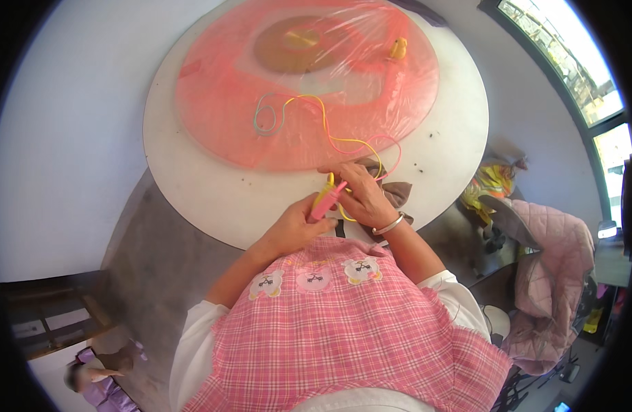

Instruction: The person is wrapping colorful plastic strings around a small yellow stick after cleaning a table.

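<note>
My left hand (pixel 299 224) is closed around the pink and yellow handles (pixel 324 204) of a jump rope, near the front edge of the round white table. At the handles' upper end is my right hand (pixel 361 190), fingers bent around the cord there; its exact grip is partly hidden. From the handles the thin cord (pixel 353 140), pink, yellow and green, runs in loose curves over a red plastic-covered turntable (pixel 223 129). Under and beside my right wrist lies a brown cloth bow (pixel 396 194), partly covered. A small yellow figurine (pixel 398 49) stands on the plastic.
A pink quilted garment (pixel 558 247) hangs over something at the right, beside a yellow patterned bag (pixel 488 188). Another person (pixel 84 378) is at the far lower left, by purple shiny fabric (pixel 110 395). A window (pixel 563 56) is at the upper right.
</note>
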{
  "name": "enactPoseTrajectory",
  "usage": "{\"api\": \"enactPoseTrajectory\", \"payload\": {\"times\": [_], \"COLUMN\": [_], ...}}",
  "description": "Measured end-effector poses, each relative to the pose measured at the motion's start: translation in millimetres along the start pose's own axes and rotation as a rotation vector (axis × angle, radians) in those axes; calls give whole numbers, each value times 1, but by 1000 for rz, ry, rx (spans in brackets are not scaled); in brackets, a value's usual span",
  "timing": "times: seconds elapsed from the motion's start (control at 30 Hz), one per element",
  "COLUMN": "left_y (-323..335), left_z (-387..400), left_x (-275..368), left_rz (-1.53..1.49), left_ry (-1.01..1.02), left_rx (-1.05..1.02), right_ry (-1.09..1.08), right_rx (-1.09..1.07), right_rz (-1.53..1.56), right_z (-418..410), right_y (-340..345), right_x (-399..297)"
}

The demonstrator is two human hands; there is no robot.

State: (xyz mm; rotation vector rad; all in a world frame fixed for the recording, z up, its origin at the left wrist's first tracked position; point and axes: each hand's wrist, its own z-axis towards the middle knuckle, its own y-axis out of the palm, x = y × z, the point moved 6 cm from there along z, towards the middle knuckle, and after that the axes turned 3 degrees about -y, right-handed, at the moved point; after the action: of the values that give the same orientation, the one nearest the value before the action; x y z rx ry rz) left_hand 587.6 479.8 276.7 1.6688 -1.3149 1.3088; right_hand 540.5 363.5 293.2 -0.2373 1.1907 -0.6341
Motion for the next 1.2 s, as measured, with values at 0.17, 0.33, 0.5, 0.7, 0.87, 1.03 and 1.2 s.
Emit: {"api": "enactPoseTrajectory", "payload": {"times": [0.17, 0.33, 0.5, 0.7, 0.87, 1.03, 1.2], "left_y": [-71, -133, -119, -134, -133, -64, 17], "left_z": [-7, -31, -37, -31, -29, -15, -20], "left_x": [-23, -19, -15, -32, -48, -62, -44], "left_rz": [-808, -1089, -1232, -1201, -524, -332, -357], "left_ry": [179, 277, 203, 314, 115, -118, -232], "left_rx": [343, 615, 737, 661, 662, 241, -226], "right_ry": [306, 356, 358, 209, 141, 118, 71], "right_rx": [-202, -146, -177, -309, -390, -238, -161], "right_rz": [225, 282, 172, 58, 90, 81, 217], "right_z": [-11, -28, -33, -40, -33, -3, 26], "right_y": [6, -1, 8, 38, 18, -10, -11], "right_x": [10, 20, 20, 13, -6, -28, -22]}}
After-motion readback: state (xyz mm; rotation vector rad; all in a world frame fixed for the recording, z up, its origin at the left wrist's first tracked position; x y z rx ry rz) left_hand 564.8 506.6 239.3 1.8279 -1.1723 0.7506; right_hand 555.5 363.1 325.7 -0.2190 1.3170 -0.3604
